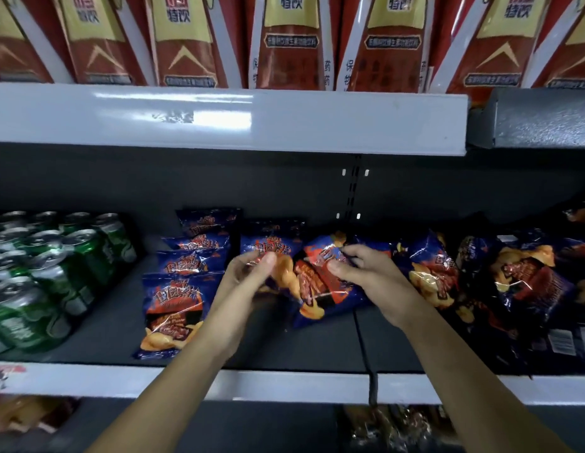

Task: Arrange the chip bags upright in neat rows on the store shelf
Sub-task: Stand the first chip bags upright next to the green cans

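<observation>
Dark blue chip bags with red and orange print fill the grey store shelf [101, 325]. One row of several bags [173, 308] stands upright at the left. A second row begins behind my hands, with an upright bag [271, 238] at the back. My left hand [252, 273] grips the top of a chip bag [284, 276] in that second row. My right hand [359, 273] holds a tilted chip bag [327, 289] just to the right. More bags [513, 282] lie jumbled on the right part of the shelf.
Green drink cans [46, 273] are packed at the shelf's left end. Red drink cartons [284, 44] line the shelf above, whose white front edge [219, 119] overhangs. A slotted upright post [353, 188] marks the back wall. Below the shelf's white lip [284, 385], other snack packs [392, 426] show.
</observation>
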Demonstrator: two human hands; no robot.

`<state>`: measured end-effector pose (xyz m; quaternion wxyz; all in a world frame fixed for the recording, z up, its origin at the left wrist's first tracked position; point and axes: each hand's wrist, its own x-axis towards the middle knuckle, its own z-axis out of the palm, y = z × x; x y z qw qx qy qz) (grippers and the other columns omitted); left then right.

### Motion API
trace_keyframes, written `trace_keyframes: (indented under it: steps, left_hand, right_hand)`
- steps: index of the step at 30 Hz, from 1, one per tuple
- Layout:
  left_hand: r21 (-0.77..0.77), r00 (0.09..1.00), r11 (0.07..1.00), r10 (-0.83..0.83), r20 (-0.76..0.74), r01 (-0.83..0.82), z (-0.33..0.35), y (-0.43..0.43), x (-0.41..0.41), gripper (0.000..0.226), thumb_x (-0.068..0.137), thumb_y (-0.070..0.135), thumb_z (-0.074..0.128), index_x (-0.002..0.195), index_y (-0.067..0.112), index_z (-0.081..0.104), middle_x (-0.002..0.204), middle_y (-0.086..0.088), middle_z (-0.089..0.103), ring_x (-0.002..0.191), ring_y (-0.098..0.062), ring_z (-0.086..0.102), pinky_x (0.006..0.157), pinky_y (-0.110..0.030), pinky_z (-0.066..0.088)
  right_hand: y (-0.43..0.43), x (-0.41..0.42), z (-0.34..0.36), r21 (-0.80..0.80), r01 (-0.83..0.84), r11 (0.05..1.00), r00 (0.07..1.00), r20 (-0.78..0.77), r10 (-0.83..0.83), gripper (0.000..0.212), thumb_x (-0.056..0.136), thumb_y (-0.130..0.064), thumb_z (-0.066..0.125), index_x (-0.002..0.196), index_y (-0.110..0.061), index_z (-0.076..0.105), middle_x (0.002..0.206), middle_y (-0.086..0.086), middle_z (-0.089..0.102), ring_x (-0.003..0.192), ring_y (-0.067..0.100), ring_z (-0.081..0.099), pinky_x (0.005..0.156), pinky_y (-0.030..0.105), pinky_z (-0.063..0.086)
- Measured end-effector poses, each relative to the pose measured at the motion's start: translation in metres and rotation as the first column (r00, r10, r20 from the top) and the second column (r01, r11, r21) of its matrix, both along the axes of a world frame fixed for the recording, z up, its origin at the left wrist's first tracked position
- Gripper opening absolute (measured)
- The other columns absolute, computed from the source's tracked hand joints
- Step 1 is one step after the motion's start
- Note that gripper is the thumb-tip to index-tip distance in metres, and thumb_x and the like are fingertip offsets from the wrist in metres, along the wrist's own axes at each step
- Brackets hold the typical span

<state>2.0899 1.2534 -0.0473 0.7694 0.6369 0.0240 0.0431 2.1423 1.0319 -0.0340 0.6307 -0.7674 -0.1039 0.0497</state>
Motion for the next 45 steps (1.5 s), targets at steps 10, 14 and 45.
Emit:
trace_keyframes:
  steps: [10, 14, 45]
  left_hand:
    - [0.223, 1.0, 0.975, -0.001, 0.005, 0.0, -0.004, 0.014, -0.002, 0.028, 0.085, 0.018, 0.074, 0.111, 0.009, 0.066, 0.089, 0.001, 0.078, 0.079, -0.01, 0.073, 0.066, -0.018, 0.055]
    - [0.178, 0.997, 0.981, 0.072, 0.016, -0.073, -0.015, 0.009, -0.005, 0.029, 0.086, 0.016, 0.073, 0.112, 0.009, 0.064, 0.095, -0.004, 0.077, 0.085, -0.016, 0.074, 0.07, -0.022, 0.058]
    - [0.779, 0.962, 0.565, 0.145, 0.232, -0.273, -0.07, -0.009, -0.008, 0.057, 0.095, 0.02, 0.056, 0.148, 0.012, 0.038, 0.156, 0.002, 0.027, 0.143, -0.014, 0.021, 0.116, -0.023, 0.025]
  right_hand:
    - [0.018, 0.0, -0.002, 0.059, -0.074, 0.996, 0.997, -0.009, 0.074, 0.054, 0.084, -0.037, 0.076, 0.136, -0.031, 0.059, 0.118, 0.0, 0.072, 0.107, 0.011, 0.072, 0.091, 0.035, 0.059]
    - [0.019, -0.007, -0.019, 0.036, -0.177, 0.984, 0.977, -0.113, 0.18, 0.039, 0.09, -0.026, 0.073, 0.126, -0.017, 0.062, 0.116, 0.006, 0.075, 0.101, 0.018, 0.075, 0.087, 0.039, 0.061]
    - [0.081, 0.036, -0.068, -0.1, 0.141, 0.985, 0.985, -0.084, -0.149, 0.024, 0.08, -0.03, 0.083, 0.092, -0.016, 0.069, 0.088, 0.01, 0.078, 0.086, 0.031, 0.076, 0.077, 0.052, 0.062]
